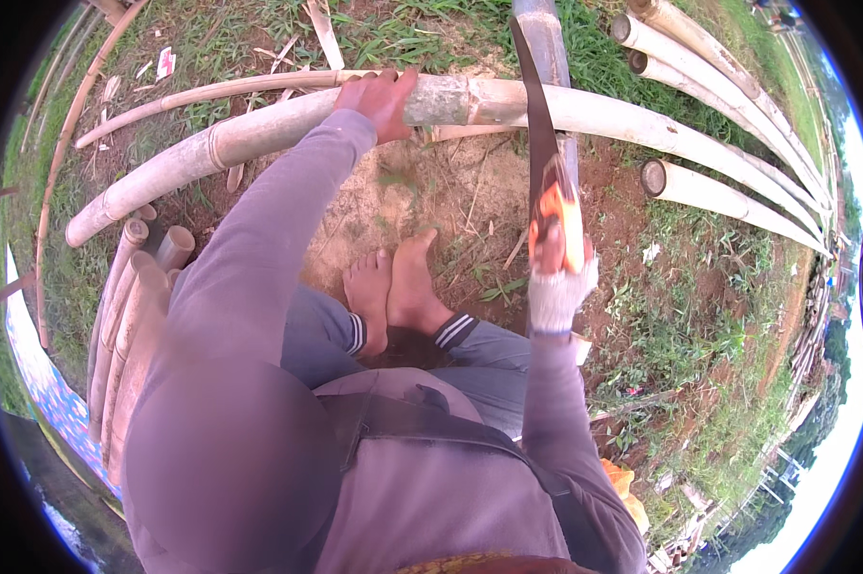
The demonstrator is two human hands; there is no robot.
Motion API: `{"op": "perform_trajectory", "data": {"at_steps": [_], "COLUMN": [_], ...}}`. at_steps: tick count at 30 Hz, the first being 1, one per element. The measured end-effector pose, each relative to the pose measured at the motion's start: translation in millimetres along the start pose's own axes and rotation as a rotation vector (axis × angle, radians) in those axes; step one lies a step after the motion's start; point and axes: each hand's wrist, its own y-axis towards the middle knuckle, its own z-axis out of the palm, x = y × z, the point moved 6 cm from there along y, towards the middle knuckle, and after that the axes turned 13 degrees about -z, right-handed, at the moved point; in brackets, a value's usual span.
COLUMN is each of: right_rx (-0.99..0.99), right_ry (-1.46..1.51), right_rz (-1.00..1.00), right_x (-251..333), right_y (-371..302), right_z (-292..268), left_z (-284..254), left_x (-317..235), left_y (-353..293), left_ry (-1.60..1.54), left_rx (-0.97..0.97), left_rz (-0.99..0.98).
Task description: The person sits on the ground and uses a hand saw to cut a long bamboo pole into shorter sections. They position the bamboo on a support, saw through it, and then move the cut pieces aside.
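Note:
A long, pale bamboo pole lies crosswise in front of me. My bare left hand grips it left of the middle, with the fingers over its top. In my right hand, which wears a whitish glove, is a handsaw with an orange and black handle. Its long dark blade points away from me and crosses the pole to the right of a joint ring. Whether the teeth have cut into the bamboo I cannot tell. Another, greyer bamboo pole runs beneath the crossing, pointing away from me.
Several bamboo poles lie at the far right, one cut pole nearer. A bundle of bamboo lengths is at my left. A thin bamboo strip lies behind the pole. My bare feet rest on sawdust-strewn soil.

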Motion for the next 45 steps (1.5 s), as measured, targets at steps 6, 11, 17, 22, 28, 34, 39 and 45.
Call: {"op": "perform_trajectory", "data": {"at_steps": [6, 11, 17, 22, 28, 34, 39, 45], "right_rx": [-0.002, 0.174, 0.128, 0.16, 0.132, 0.076, 0.151, 0.079], "right_ry": [0.211, -0.29, -0.246, 0.175, -0.328, -0.146, -0.044, -0.102], "right_rz": [0.195, -0.108, -0.149, 0.21, -0.245, -0.088, 0.061, -0.075], "right_x": [-2, 6, -18, -20, -30, -4, -46, -33], "right_y": [-109, 104, 12, -169, 89, 52, -159, 63], "right_z": [-76, 62, 1, -126, 37, 32, -110, 31], "left_z": [19, 26, 12, 26, 30, 10, 19, 27], "left_x": [1, -4, -1, 8, -16, -7, 3, -13], "left_y": [-8, 3, -2, 0, -3, -3, -7, 2], "left_ry": [-0.002, -0.023, 0.005, -0.039, 0.018, 0.004, -0.034, -0.002], "left_rx": [-0.083, -0.151, -0.063, -0.118, -0.197, -0.087, -0.143, -0.154], "left_rz": [0.017, 0.024, 0.025, 0.015, 0.047, 0.018, 0.019, 0.04]}}
